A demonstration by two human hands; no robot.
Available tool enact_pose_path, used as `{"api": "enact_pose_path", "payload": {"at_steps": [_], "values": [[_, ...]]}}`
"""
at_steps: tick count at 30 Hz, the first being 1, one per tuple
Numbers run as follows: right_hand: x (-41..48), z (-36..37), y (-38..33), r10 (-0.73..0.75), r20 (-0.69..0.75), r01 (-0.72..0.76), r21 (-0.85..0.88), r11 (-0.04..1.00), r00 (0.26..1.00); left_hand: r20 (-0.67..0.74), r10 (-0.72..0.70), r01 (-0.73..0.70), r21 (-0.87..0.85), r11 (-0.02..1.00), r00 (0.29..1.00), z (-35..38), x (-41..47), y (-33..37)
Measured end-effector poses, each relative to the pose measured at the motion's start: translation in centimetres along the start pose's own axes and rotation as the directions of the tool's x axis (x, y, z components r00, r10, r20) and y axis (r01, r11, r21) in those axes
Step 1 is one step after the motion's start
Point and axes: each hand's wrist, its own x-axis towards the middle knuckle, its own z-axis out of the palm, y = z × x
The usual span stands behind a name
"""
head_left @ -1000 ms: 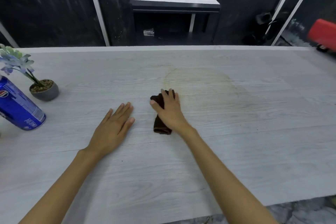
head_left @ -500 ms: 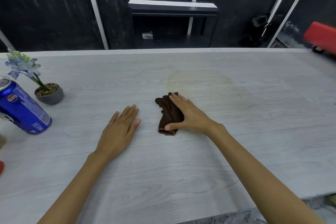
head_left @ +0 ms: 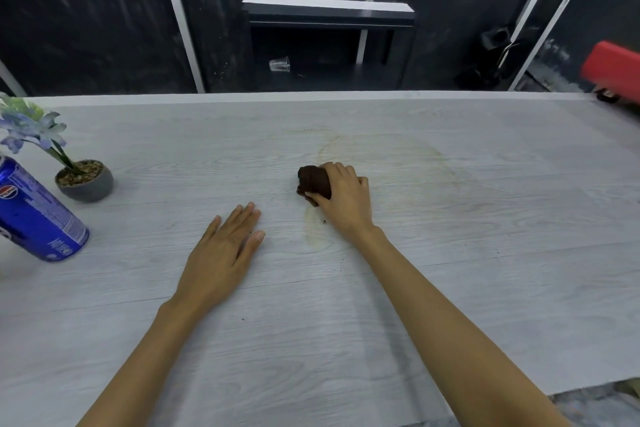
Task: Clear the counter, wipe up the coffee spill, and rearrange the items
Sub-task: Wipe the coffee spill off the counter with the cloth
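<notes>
1. Head view: the counter [head_left: 450, 288] is seen with its far edge behind the cloth [head_left: 313, 181] and its near right edge cut off beyond the right forearm; wide bare room is left to the right of the cloth.
2. Well to the left of the cloth, a blue can [head_left: 38, 218] and a potted plant [head_left: 83, 180] are set near the counter's left edge.
3. Compared with half a second ago, the cloth has been bunched tighter and pushed farther from the person, and a faint wet ring [head_left: 317, 232] has been uncovered just nearer than the cloth.
4. The right hand [head_left: 344, 199] is curled over the cloth, fingers closed on it, at the near left rim of the coffee stain [head_left: 388, 163].
5. The left hand [head_left: 225, 253] is laid flat, fingers extended, to the near left of the cloth.
</notes>
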Motion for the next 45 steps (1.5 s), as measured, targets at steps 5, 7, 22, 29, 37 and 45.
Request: {"api": "enact_pose_path", "payload": {"at_steps": [5, 7, 22, 29, 37, 45], "values": [[1.8, -1.9, -0.4, 0.173, 0.126, -0.198, 0.223, 0.954, 0.977, -0.012, -0.007, 0.007, -0.016, 1.0, 1.0, 0.0, 0.1, 0.0], [2.2, -3.6, 0.3, 0.275, 0.334, -0.397, 0.386, 0.833, 0.902, -0.016, -0.008, 0.007, -0.017, 1.0, 1.0, -0.1, 0.1, -0.1], [0.3, -0.3, 1.9, -0.046, 0.229, 0.07, -0.098, 0.993, 0.972, -0.027, -0.023, 0.022, -0.047, 0.999, 0.999, -0.1, 0.1, 0.2], [1.4, -0.7, 1.2, -0.075, 0.232, 0.079, -0.011, 0.997, 0.97, -0.035, -0.022, 0.02, -0.057, 0.998, 0.999, -0.1, 0.0, 0.2], [-5.7, -2.2, 0.9, -0.286, 0.261, 0.303, -0.028, 0.952, 0.922, -0.013, 0.004, -0.003, 0.02, 1.0, 1.0, -0.1, -0.2, 0.4], [-1.6, -3.1, 4.5, 0.134, 0.157, -0.111, -0.147, 0.983, 0.978, -0.001, -0.072, 0.071, 0.095, 0.993, 0.997, 0.2, -1.2, 0.8]]}}
